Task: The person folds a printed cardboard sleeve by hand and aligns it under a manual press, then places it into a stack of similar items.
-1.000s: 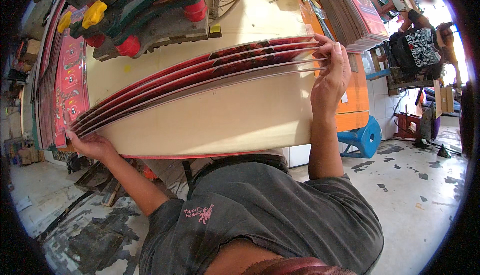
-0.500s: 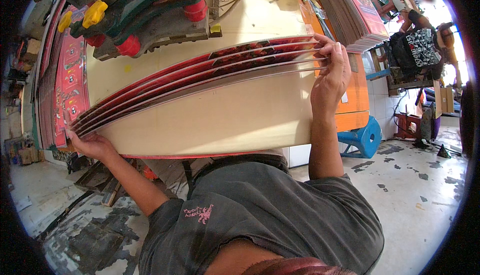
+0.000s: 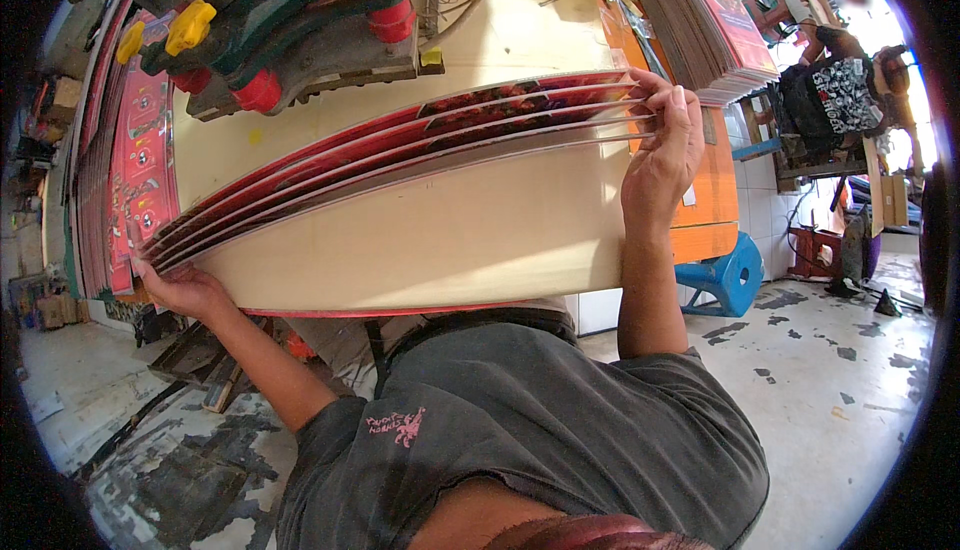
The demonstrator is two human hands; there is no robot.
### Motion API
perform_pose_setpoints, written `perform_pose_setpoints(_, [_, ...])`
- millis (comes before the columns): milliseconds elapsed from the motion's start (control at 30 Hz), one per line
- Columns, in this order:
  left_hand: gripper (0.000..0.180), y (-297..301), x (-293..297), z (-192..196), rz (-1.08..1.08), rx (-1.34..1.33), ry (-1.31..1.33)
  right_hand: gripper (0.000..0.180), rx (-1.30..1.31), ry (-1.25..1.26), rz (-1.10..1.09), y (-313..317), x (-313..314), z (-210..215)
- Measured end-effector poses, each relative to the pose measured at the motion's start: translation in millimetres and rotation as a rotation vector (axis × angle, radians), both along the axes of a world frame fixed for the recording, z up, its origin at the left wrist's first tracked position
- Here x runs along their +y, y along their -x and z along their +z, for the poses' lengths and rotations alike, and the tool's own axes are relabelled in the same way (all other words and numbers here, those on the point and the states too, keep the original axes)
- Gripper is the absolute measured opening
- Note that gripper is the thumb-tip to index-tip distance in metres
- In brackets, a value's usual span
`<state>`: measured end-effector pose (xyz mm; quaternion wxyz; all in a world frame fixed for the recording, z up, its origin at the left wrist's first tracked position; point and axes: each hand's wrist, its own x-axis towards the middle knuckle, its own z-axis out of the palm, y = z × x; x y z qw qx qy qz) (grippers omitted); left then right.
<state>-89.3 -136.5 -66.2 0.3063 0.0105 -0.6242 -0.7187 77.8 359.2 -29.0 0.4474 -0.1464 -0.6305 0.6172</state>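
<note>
Several long printed cardboard sheets (image 3: 490, 103), red and dark on their faces with pale edges, are held spread apart like a fan. My left hand (image 3: 185, 290) is closed around their left ends. At the right ends my right hand (image 3: 664, 155) grips them, its fingers set between the edges and keeping them separate. The sheets bow slightly along their length. Below and behind them lies a large cream board (image 3: 430, 245) with a thin red edge toward my body. Parts of the fingers on both hands are hidden by the sheets.
A dark green machine (image 3: 290, 25) with red feet and yellow knobs stands beyond the sheets. Stacks of printed cardboard rise at the left (image 3: 140, 165) and far right (image 3: 700, 25). A blue stool (image 3: 735, 275) is beside the orange table (image 3: 708, 190). Another person (image 3: 815, 5) sits farther off.
</note>
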Motion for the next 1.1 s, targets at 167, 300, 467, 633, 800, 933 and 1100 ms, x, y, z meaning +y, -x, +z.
perform_pose_setpoints(167, [0.065,0.8,4.5,1.9,-0.025,0.023,-0.002,0.027,-0.028,-0.008,-0.042,-0.6,-3.4,4.1])
perform_pose_setpoints(300, [0.065,-1.5,9.1,5.6,-0.021,0.021,0.024,0.034,-0.043,-0.033,-0.067,1.1,-4.7,6.0])
perform_pose_setpoints(467, [0.066,-0.3,6.5,2.9,-0.003,0.0,-0.006,0.043,-0.067,-0.051,-0.054,1.1,-4.5,7.5])
perform_pose_setpoints(633, [0.064,0.1,4.6,2.1,-0.008,0.005,-0.003,0.051,-0.05,-0.033,-0.02,1.9,-6.9,8.1])
perform_pose_setpoints(800, [0.064,-1.2,8.5,4.5,-0.002,0.007,-0.007,0.056,-0.028,-0.034,0.047,2.1,-2.9,2.7])
perform_pose_setpoints(933, [0.065,-1.1,7.8,3.7,0.005,0.003,0.001,0.058,-0.033,-0.015,0.052,3.1,-4.5,4.0])
perform_pose_setpoints(1100, [0.068,1.3,0.8,-1.0,-0.017,0.016,0.022,0.058,-0.046,-0.017,0.07,1.6,-5.2,5.4])
